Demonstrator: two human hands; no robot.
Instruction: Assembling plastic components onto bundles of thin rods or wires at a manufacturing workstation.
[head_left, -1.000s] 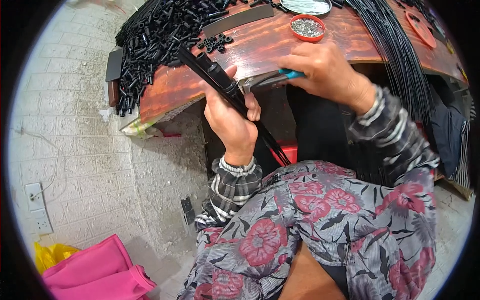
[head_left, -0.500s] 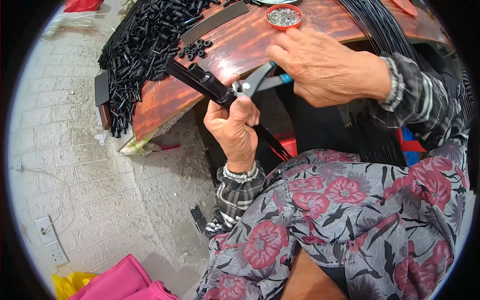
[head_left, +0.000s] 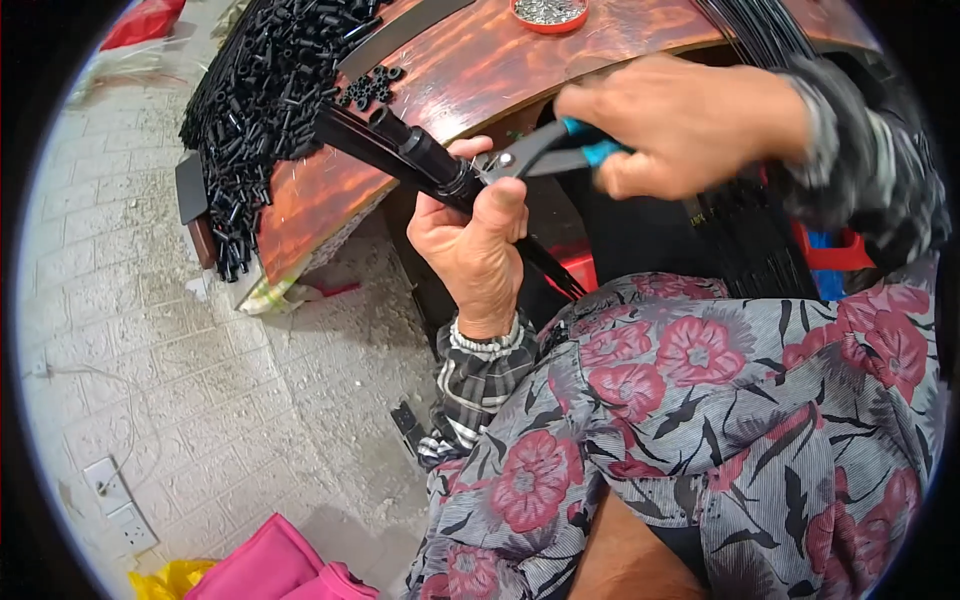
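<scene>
My left hand (head_left: 470,255) is wrapped round a black umbrella frame (head_left: 425,155), a bundle of thin dark ribs with a ringed plastic collar. The frame slants from upper left down towards my lap, with its lower ribs emerging below my fingers. My right hand (head_left: 685,130), smeared by motion, grips the teal-and-black handles of a pair of pliers (head_left: 540,150). The pliers' jaws are at the collar, right beside my left thumb. Whatever small piece lies between the jaws is too small to make out.
A heap of black plastic tubes (head_left: 265,95) covers the left of the wooden table (head_left: 520,60), with small black rings (head_left: 372,88) beside it. A red dish (head_left: 550,18) holds small metal pieces. Thin black rods (head_left: 765,30) lie at the right. Pink cloth (head_left: 275,565) is at lower left.
My right hand and the pliers' handles have shifted a little to the right, the jaws staying at the collar. My left hand keeps its hold. The table has slid slightly up and left in view.
</scene>
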